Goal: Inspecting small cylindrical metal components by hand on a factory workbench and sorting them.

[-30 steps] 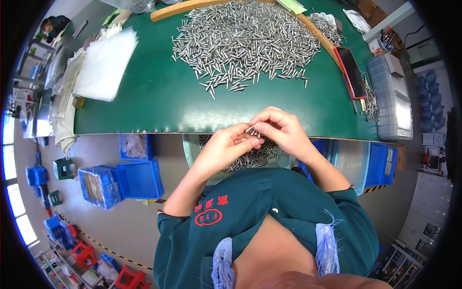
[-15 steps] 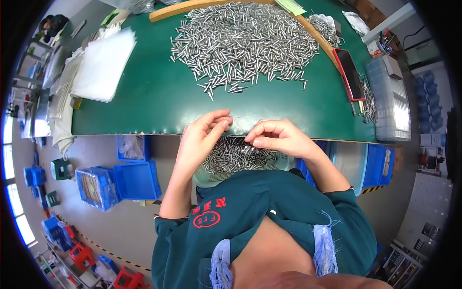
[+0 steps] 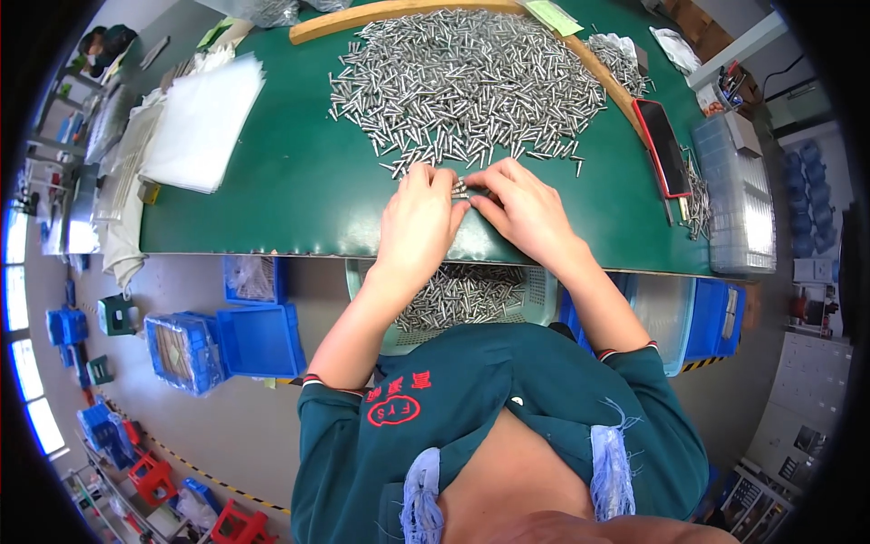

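Observation:
A big heap of small silvery metal pins [image 3: 471, 86], each tapering at one end, is spread over the green table [image 3: 299, 199]. At its near edge my two hands face each other, low over the tabletop. A few pins [image 3: 459, 190] show between them. My left hand [image 3: 419, 218] has its fingers curled and closed at the left ends of these pins. From the other side, my right hand [image 3: 521, 210] pinches at them with thumb and forefinger. Below the table edge, a pale green basket [image 3: 542, 295] in front of my body holds many more such pins.
A curved wooden strip [image 3: 603, 77] borders the heap. On the right are a red-edged phone [image 3: 662, 150], loose thin metal pieces [image 3: 696, 204] and clear plastic boxes [image 3: 734, 195]. White sheets [image 3: 204, 127] lie at left. Blue bins [image 3: 260, 340] stand below the table.
Both hands have moved forward from above the basket onto the table by the heap. Pins now show between the fingers there, and more of the basket is uncovered.

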A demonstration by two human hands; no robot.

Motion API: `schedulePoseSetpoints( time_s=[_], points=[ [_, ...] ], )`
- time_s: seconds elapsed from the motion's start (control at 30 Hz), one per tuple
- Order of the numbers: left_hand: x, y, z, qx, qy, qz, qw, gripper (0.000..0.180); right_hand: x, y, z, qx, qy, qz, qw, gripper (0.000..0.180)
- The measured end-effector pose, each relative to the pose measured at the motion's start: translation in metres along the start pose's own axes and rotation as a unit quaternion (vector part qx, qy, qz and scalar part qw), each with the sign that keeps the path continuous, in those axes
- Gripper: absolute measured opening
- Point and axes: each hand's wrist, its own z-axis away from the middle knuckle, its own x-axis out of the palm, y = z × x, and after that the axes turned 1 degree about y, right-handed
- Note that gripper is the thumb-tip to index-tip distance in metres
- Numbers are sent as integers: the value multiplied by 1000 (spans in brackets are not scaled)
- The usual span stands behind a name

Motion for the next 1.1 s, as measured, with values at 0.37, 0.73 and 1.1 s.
schedulePoseSetpoints(
  time_s=[0.37,0.73,1.1],
  points=[
    [-14,-11,23,97,-36,60,993,30,-10,0,18,-44,-43,-36,997,13],
    [-9,-10,31,58,-13,26,998,23,-4,-7,24,-74,-20,-10,997,15],
    [-6,-13,31,65,20,24,997,14,2,-6,23,-136,15,-9,991,15]
  ],
)
